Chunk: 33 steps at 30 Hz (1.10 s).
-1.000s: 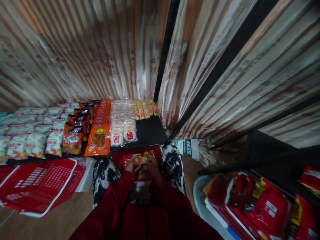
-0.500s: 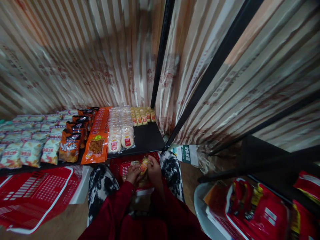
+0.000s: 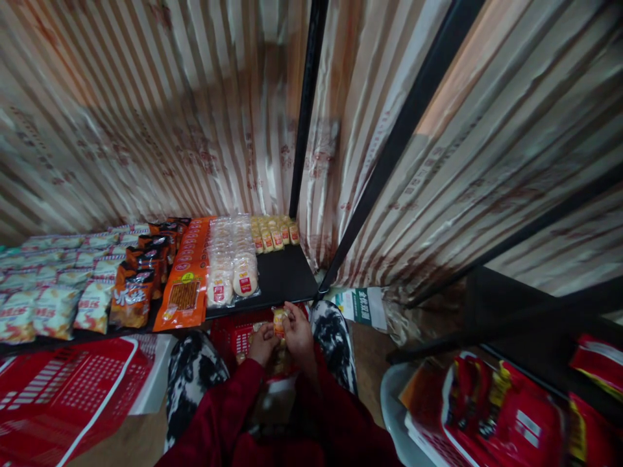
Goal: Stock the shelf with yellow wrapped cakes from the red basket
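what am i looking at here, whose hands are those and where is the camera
There is no machine: a person works with two bare hands, and one camera worn on their head looks forward and down. The left hand and right hand together hold a small yellow-wrapped snack above a red basket between the knees. On the black shelf in front, from left to right, lie pale snack bags, orange and black bags, a flat orange packet, clear-wrapped round crackers and small yellow packs.
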Each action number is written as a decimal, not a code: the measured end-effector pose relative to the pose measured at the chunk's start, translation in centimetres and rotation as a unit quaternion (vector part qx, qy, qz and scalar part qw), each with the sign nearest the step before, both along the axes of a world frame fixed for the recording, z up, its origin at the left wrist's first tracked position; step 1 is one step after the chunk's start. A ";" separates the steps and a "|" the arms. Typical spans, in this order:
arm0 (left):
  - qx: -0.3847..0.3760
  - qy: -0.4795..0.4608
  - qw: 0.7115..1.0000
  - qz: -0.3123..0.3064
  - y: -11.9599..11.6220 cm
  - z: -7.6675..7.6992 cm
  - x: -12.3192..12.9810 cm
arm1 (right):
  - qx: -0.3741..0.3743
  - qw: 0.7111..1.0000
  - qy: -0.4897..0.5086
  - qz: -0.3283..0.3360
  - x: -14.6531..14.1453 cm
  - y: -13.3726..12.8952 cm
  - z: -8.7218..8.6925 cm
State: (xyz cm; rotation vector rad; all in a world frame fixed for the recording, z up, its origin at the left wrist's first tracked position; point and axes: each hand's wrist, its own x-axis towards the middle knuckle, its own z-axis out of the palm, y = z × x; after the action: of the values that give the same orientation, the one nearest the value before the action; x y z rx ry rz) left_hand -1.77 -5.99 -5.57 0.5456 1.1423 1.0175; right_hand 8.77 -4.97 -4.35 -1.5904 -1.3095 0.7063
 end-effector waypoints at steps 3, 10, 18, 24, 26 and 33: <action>0.030 -0.014 0.999 0.018 0.6 0.5 0.2 | 0.005 1.000 0.017 -0.008 0.1 0.1 0.6; 0.080 0.013 0.996 0.045 3.6 2.6 1.6 | 0.037 0.999 -0.013 -0.008 1.1 0.9 3.5; 0.086 0.066 0.992 0.067 6.4 4.1 2.6 | 0.020 0.991 -0.134 -0.012 1.4 2.3 4.1; 0.084 0.118 0.985 0.092 8.2 4.7 3.5 | -0.003 0.986 -0.159 -0.046 1.2 4.4 3.6; 0.082 0.136 0.983 0.093 9.0 4.8 3.7 | 0.001 0.988 -0.150 -0.048 1.2 5.1 3.5; 0.065 0.202 0.974 0.084 11.6 5.4 4.7 | -0.002 0.987 -0.144 -0.075 1.5 7.4 2.9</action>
State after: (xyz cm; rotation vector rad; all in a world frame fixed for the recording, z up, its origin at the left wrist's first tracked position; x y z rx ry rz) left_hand 2.94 5.65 -0.21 0.7971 1.5079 1.1641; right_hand 10.23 2.44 -1.45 -1.8228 -1.3740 0.3976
